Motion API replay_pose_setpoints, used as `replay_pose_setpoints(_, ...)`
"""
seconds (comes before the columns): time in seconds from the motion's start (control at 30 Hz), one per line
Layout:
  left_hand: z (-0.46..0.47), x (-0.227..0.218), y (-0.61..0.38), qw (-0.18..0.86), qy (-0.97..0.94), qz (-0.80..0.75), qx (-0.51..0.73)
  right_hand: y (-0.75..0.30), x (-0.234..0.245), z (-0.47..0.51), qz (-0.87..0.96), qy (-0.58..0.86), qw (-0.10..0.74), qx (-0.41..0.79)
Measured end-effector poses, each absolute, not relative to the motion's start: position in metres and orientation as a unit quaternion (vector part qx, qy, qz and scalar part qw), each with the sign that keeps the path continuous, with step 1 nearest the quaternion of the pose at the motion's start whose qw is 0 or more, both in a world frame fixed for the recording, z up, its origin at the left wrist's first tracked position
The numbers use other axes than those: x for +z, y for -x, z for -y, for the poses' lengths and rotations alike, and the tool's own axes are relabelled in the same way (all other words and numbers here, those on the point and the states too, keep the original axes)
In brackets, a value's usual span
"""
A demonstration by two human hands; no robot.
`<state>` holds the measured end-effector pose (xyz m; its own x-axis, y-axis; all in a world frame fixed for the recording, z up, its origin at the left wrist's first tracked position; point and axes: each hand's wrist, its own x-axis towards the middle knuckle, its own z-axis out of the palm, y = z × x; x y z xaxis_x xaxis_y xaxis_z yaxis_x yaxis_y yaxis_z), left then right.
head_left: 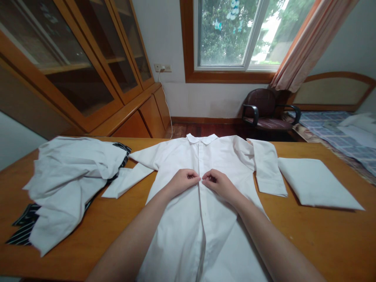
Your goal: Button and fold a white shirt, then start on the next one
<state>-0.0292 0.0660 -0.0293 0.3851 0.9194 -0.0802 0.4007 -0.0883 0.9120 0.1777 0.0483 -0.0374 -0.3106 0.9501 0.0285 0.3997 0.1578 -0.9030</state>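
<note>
Head view: white shirt (188, 219) is face-up mid-table (331, 239), directly under my hands. Long axis runs far edge to near edge; collar (202, 139) sits at the far edge, hem is out of frame. Placket (202, 205) follows that axis and is the line that matters. My left hand (184, 181) is just left of it, my right hand (217, 182) just right, fingertips almost meeting; neither hand is nearer. Both pinched nearly closed on the placket cloth; can't tell if a button's between. Folded white cloth (317, 182) lies toward the right edge.
</note>
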Motion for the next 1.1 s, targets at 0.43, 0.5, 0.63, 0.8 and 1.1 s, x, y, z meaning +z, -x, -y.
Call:
replay_pose_setpoints(0.43,-0.065,-0.029,0.031,0.485,-0.684,-0.473,0.268,-0.177,-0.037,-0.048,0.709,0.494,0.308,0.398)
replay_pose_setpoints(0.5,-0.065,-0.029,0.031,0.481,-0.686,-0.474,0.27,-0.177,-0.037,-0.048,0.713,0.492,0.308,0.393)
replay_pose_setpoints(0.63,-0.065,-0.03,0.031,0.478,-0.687,-0.475,0.272,-0.177,-0.037,-0.047,0.713,0.487,0.315,0.395)
replay_pose_setpoints(0.8,-0.068,-0.035,0.032,0.472,-0.69,-0.474,0.275,-0.177,-0.035,-0.047,0.693,0.484,0.344,0.408)
replay_pose_setpoints(1.1,-0.067,-0.032,0.034,0.488,-0.685,-0.469,0.271,-0.178,-0.039,-0.046,0.691,0.479,0.349,0.413)
